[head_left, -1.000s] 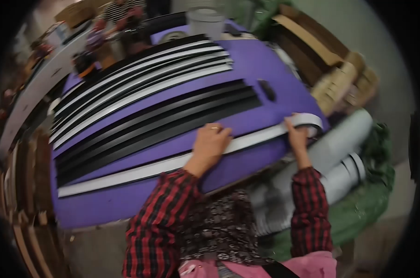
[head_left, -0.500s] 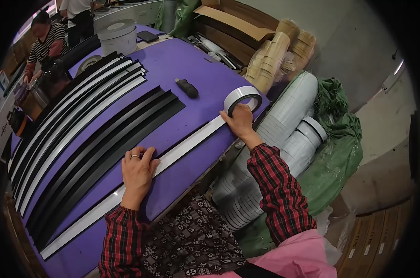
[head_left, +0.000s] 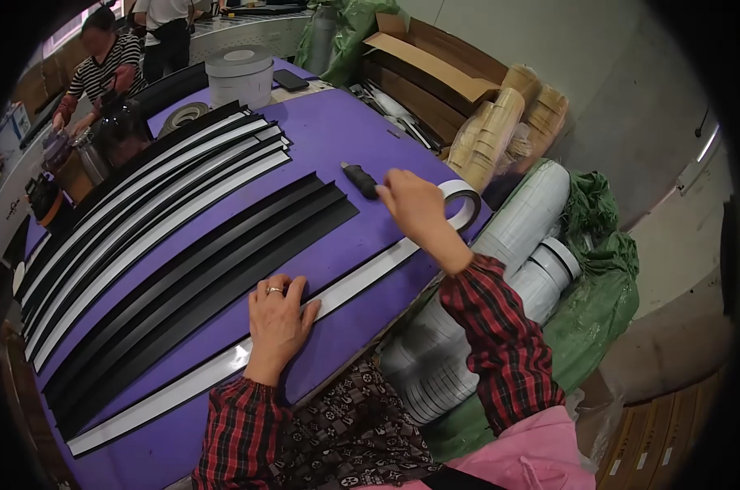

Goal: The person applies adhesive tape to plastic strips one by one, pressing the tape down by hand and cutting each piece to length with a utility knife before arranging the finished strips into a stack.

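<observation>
My left hand [head_left: 278,325] lies flat over the black strip covered with white tape [head_left: 170,388], its fingers spread at the upper edge. The strip runs diagonally along the near side of the purple table [head_left: 321,114]. At its right end stands the tape roll [head_left: 465,208], behind my right wrist. My right hand [head_left: 411,204] is above the table, its fingertips at the end of a black-wrapped tool [head_left: 359,180]; whether they grip it cannot be made out. Bare black strips [head_left: 215,282] lie beyond my left hand.
White-taped strips [head_left: 162,216] lie farther left. A white bucket [head_left: 239,77] and a phone [head_left: 291,79] stand at the back. Wrapped rolls [head_left: 529,220] and a cardboard box [head_left: 435,61] are at the right. Two people are at the upper left.
My right hand has left the tape roll and moved up and left to the black-wrapped tool. My left hand remains on the taped strip. The view has shifted slightly.
</observation>
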Motion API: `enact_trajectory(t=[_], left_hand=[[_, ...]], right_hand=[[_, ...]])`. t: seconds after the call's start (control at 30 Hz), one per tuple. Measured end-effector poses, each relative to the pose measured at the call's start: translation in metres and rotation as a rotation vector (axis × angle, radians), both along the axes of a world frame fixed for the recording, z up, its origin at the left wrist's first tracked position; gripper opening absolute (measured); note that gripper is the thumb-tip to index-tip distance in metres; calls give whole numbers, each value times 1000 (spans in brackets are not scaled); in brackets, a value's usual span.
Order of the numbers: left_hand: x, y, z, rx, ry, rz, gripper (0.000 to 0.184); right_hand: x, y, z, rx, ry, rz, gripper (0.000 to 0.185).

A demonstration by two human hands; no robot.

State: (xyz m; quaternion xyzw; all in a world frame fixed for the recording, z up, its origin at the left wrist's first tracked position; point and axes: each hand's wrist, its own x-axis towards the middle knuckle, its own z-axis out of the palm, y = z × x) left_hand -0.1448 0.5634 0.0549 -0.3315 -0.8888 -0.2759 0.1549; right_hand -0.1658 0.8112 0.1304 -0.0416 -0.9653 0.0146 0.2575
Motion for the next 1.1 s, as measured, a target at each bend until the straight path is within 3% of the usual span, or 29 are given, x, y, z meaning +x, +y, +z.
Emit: enact_trajectory(t=[0.13, 0.23, 0.27, 0.33, 0.4, 0.53, 0.7, 0.93, 1.03, 1.1], left_hand=[[-3, -2, -9, 104, 88, -29, 23], [-7, -1, -15, 107, 253, -85, 20], [-2, 0, -14, 90, 234, -57, 20], [3, 6, -12, 109, 381, -189, 20], [8, 9, -19, 47, 333, -219, 23], [13, 13, -16, 21, 235, -268, 27], [11, 13, -21, -24, 299, -221, 28], [14, 12, -14, -1, 161, -176, 33], [15, 13, -14, -17, 121, -178, 32], [15, 13, -12, -19, 140, -163, 30]], right_hand=[[-95, 11, -66, 63, 162, 13, 28], [-106, 26, -95, -71, -60, -166, 22], [-98, 19, -82, -117, -97, -158, 24], [-65, 2, -64, -254, 105, 6, 34], [-13, -10, -47, -496, 104, 154, 37], [78, 0, -43, -626, 59, 58, 32], [114, 28, -71, -274, 35, -48, 32], [98, 18, -67, -208, -72, -66, 31], [93, 20, -66, -99, -175, -87, 30], [93, 22, -57, -42, -407, -127, 30]])
